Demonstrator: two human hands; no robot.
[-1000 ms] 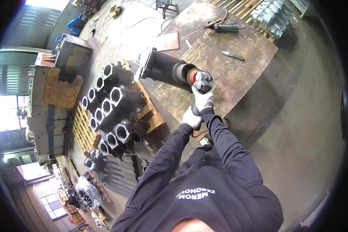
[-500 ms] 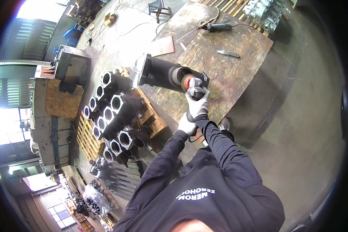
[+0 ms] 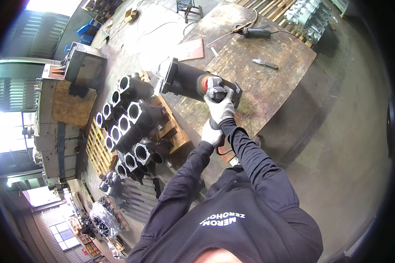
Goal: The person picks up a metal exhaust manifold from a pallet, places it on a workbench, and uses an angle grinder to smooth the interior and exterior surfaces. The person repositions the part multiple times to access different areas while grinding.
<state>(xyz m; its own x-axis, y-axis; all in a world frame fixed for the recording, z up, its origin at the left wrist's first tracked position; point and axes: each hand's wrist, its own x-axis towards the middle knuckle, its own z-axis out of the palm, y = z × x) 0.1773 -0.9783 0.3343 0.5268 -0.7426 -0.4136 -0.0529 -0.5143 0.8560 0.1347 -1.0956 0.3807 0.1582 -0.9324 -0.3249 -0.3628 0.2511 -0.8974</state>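
Observation:
Both gloved hands are closed around an angle grinder [image 3: 215, 89]. My right hand [image 3: 222, 108] grips it just behind the head. Closer to me, my left hand [image 3: 212, 135] wraps round the rear of its body. The grinder's round reddish disc [image 3: 203, 83] lies over the side opening of a black cast pipe fitting [image 3: 187, 80]; whether it touches the rim I cannot tell. This fitting lies on its side on a worn, stained work surface [image 3: 259, 90], its flanged end toward the left. Much of the side opening is hidden behind the disc and grinder head.
Several similar black fittings [image 3: 134, 111] stand in rows on a wooden pallet [image 3: 173, 125] at the left. A second power tool [image 3: 255, 32] with a cable and a folding knife-like tool [image 3: 265, 64] lie on the surface. Beyond it is a pallet [image 3: 267, 9] beside silvery castings [image 3: 309, 18].
The grinder and both hands have shifted slightly left relative to the fitting, bringing the disc over its side opening, which showed more before. The whole view has also moved a little.

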